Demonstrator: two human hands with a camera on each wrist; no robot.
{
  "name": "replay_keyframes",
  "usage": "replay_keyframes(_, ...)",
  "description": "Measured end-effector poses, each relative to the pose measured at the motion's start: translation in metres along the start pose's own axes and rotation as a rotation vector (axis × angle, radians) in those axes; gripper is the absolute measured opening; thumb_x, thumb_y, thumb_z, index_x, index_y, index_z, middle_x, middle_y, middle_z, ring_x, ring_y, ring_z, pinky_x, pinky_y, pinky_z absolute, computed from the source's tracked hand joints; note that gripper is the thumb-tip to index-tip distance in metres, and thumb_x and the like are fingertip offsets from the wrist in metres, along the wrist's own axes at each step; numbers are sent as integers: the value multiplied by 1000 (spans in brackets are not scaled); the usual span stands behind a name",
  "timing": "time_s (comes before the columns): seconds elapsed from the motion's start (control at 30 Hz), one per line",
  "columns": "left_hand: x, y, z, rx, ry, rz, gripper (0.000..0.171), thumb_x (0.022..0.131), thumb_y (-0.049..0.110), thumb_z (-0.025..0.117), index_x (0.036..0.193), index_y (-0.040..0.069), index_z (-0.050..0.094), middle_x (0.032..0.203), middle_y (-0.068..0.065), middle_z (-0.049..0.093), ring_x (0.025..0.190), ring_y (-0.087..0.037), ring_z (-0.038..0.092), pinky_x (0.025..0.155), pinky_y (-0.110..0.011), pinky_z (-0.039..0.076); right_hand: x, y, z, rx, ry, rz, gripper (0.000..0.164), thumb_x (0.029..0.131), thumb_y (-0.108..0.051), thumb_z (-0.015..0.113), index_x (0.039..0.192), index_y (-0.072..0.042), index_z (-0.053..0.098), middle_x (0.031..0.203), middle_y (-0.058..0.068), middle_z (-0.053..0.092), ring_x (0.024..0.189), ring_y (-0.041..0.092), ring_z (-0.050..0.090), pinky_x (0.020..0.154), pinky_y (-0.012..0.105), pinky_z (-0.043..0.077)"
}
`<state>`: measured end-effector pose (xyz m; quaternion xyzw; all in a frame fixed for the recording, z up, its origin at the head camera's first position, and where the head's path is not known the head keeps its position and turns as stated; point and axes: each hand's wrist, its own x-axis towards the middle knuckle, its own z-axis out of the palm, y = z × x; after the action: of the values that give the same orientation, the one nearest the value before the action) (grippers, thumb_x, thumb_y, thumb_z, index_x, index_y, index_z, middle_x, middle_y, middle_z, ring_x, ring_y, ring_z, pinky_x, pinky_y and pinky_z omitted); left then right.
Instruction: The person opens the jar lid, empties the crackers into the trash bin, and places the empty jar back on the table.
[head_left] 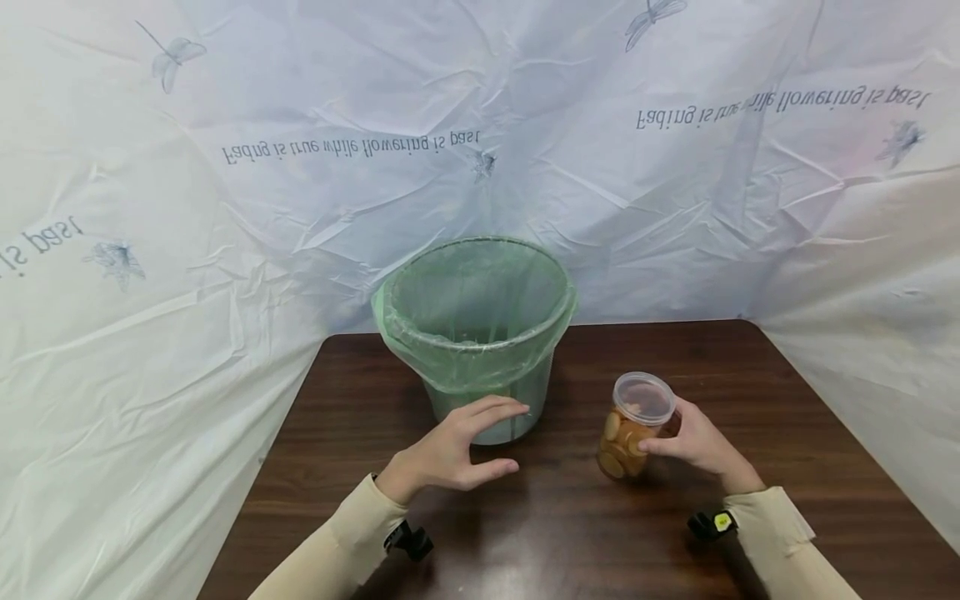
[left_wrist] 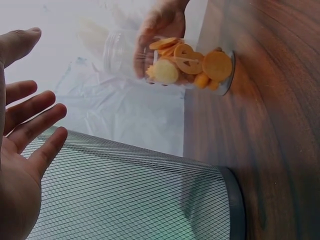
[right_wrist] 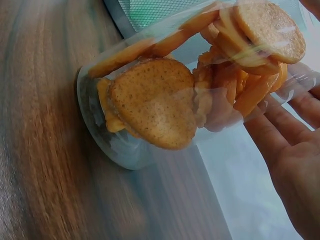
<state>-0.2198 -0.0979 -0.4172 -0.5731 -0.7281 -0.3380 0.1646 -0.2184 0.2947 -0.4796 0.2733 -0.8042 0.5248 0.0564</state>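
A clear plastic jar stands slightly tilted over the table on the right of the head view. Orange-brown biscuits fill much of it, some round, one heart-shaped in the right wrist view. My right hand grips the jar from its right side, thumb in front and fingers round the back. The jar's base is close over the tabletop. My left hand hovers in front of the bin with fingers apart, holding nothing; in the left wrist view its palm overlaps the bin.
A mesh waste bin with a green plastic liner folded over its rim stands at the table's back. The dark wooden table meets white printed plastic sheeting behind and at both sides.
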Motion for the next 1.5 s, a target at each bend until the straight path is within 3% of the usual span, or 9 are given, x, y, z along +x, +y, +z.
replay_keyframes(0.2,0,-2,4,-11,-4,-6,62,90,33,68,142,6,47,134,-8,54,123,-17,54,102,-29,46,2,0,2,7,-15,-2,62,74,10,78,129,10,49,108,-14,62,82,1,60,59,26,52)
replay_keyframes(0.47,1,-6,10,-32,-16,-34,62,93,38,65,144,8,45,138,-10,52,127,-19,52,104,-32,45,1,5,9,56,-60,-31,67,74,11,76,134,10,46,119,-4,62,101,2,61,75,23,54)
replay_keyframes(0.6,1,-8,12,-47,-23,-48,62,93,38,64,144,10,43,139,-10,51,128,-18,51,104,-32,45,1,4,11,64,-69,-36,66,75,11,76,133,10,46,120,-9,61,101,2,61,74,23,54)
replay_keyframes(0.87,2,-11,15,-52,-32,-64,63,92,36,66,145,11,43,140,-10,50,129,-18,50,105,-33,45,2,3,17,80,-89,-81,69,74,12,77,134,11,45,122,-5,60,106,3,60,81,20,52)
replay_keyframes(1.2,1,-15,23,-59,-35,-86,62,94,41,62,145,11,44,140,-10,51,129,-19,50,104,-35,45,0,7,20,39,-74,-72,70,72,7,81,134,6,48,121,0,61,105,2,59,81,19,51)
replay_keyframes(1.5,0,-17,31,-82,-50,-141,61,94,38,63,147,13,42,143,-10,50,132,-21,48,105,-37,44,-1,5,20,-6,-61,-49,68,72,2,83,132,3,51,119,-5,62,103,2,59,81,20,51)
